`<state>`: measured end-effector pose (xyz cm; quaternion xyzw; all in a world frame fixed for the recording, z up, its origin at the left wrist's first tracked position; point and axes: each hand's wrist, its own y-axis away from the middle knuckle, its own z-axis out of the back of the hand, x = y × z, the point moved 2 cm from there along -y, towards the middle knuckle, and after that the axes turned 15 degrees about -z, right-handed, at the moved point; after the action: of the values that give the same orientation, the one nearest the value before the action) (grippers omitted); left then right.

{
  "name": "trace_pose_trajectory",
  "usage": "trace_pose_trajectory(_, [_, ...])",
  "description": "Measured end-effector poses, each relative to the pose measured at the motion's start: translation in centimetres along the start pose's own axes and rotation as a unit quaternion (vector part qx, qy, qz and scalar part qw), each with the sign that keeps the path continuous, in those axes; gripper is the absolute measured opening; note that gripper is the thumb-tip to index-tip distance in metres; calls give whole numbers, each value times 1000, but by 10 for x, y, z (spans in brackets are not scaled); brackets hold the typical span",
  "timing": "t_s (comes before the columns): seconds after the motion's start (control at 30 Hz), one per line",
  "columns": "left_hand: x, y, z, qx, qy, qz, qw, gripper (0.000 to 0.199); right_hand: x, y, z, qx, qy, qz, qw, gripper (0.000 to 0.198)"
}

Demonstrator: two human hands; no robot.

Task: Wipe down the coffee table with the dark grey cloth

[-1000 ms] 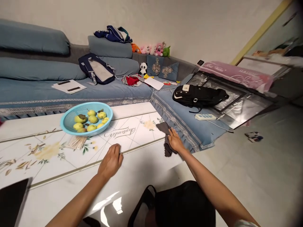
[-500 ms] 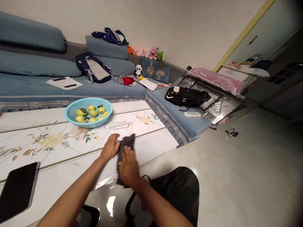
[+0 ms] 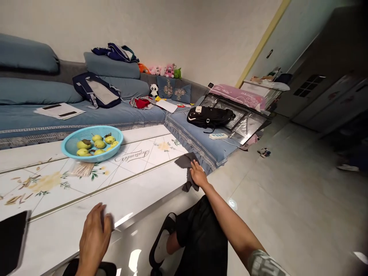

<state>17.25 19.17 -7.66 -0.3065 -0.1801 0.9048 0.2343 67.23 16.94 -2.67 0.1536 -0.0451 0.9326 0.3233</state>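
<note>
At the far right corner of the white table [image 3: 135, 191], my right hand [image 3: 198, 175] presses on a dark grey cloth [image 3: 186, 161] and holds it under the fingers. Part of the cloth spreads on the tabletop and part hangs over the front edge. My left hand [image 3: 94, 232] holds nothing; its thumb stands apart from the bent, loose fingers by the near table edge. A blue plastic basket [image 3: 69, 147] of yellow-green fruit [image 3: 99, 144] sits toward the back of the table. Beside it lies a clear packet of thin sticks [image 3: 82, 168].
A dark tablet-like device [image 3: 13, 241] lies at the table's left. Brown scraps [image 3: 21, 189] are scattered behind it. A blue sofa [image 3: 138, 115] runs along the back, holding a black backpack [image 3: 209, 117] and papers [image 3: 59, 111]. Slippers [image 3: 263, 152] rest on the floor.
My right hand has moved right with the cloth to the table corner. My left hand has come away from beside the cloth, back to the left. The view has shifted right.
</note>
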Motion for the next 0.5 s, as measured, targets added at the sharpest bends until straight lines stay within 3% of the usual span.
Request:
trace_pose_trajectory(0.07, [-15,11,-3,-29,-44,-32,998,54,9,-1,-1,-16,2,-27,1000,64])
trace_pose_trajectory(0.13, [-25,10,-8,-50,-77,-45,995,52,40,22,-21,-18,0,-16,1000,64])
trace_pose_trajectory(0.2, [-31,5,-11,-60,-96,-42,993,52,79,59,-52,-6,-12,44,999,64])
trace_pose_trajectory(0.3, [-34,1,-11,-51,-112,-51,991,55,121,109,-87,-9,-66,226,972,60])
trace_pose_trajectory(0.4, [-34,1,-9,-39,-111,-65,991,57,107,115,-90,-1,-79,333,940,57])
trace_pose_trajectory(0.5, [-30,2,-8,-40,-92,-73,992,58,50,78,-73,16,-62,337,939,56])
